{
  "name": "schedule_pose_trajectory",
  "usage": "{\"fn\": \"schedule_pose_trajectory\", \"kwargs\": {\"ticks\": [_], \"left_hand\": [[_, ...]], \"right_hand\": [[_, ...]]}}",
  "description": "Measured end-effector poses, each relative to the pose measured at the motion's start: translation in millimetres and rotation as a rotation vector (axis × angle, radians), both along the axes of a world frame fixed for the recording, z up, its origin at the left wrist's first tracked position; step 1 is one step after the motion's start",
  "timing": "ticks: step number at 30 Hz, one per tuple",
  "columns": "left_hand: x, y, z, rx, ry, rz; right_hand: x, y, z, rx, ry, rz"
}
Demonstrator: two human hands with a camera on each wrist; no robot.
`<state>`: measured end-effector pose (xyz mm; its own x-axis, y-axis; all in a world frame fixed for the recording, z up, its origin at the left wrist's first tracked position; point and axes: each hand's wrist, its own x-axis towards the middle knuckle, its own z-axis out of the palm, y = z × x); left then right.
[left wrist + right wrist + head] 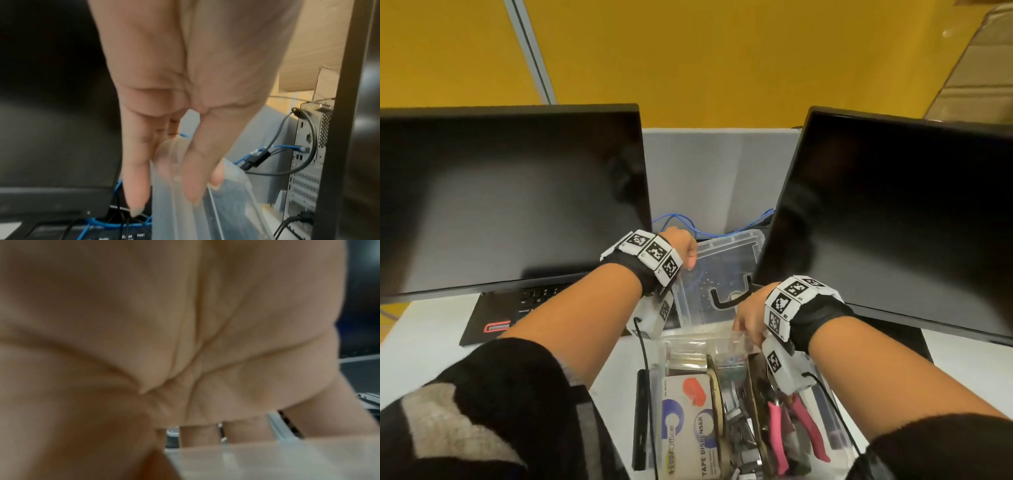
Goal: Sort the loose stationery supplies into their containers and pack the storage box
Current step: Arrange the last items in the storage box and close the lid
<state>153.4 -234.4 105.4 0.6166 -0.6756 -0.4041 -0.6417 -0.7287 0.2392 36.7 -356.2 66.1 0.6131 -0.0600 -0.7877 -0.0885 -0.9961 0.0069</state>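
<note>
Head cam first: the clear lid (719, 270) stood tilted up between the two dark monitors, and there wasn't much room there, since the left monitor (510, 202) and right monitor (893, 219) nearly boxed it in on both sides. The left hand (681, 246) pinched the lid's far left corner, and the right hand (751, 317) had its fingers curled over the lid's near edge, right above the storage box (664, 346). The box sat at the near edge of the desk (421, 335), packed with a tape dispenser carton (688, 435) and pink-handled pliers (801, 428). A black laptop (493, 315) lay just left of it, under the left monitor.

Left wrist cam: the fingers (135, 178) and thumb clamped the lid's rim, with blue cables (267, 151) and a computer tower (308, 162) close behind.

Right wrist cam: pretty blurry, mostly palm, but the fingers (242, 430) wrapped over the clear plastic edge.
</note>
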Motion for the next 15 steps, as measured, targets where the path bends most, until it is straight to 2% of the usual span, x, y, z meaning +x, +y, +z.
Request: {"fn": "schedule_pose_trajectory", "kwargs": {"ticks": [2, 4, 8, 12, 15], "left_hand": [[-3, 8, 9, -0.044, 0.045, 0.014], [-6, 16, 15, -0.098, 0.016, 0.02], [-19, 25, 28, -0.254, -0.092, 0.064], [-24, 35, 41, -0.39, -0.162, 0.102], [-27, 44, 47, -0.471, -0.213, 0.115]], "right_hand": [[0, -3, 1, 0.086, 0.038, -0.032], [0, -3, 2, 0.099, 0.06, -0.076], [-9, 2, 7, -0.037, -0.089, -0.009], [-26, -1, 24, 0.122, -0.202, -0.166], [-38, -3, 36, 0.141, -0.328, -0.242]]}}
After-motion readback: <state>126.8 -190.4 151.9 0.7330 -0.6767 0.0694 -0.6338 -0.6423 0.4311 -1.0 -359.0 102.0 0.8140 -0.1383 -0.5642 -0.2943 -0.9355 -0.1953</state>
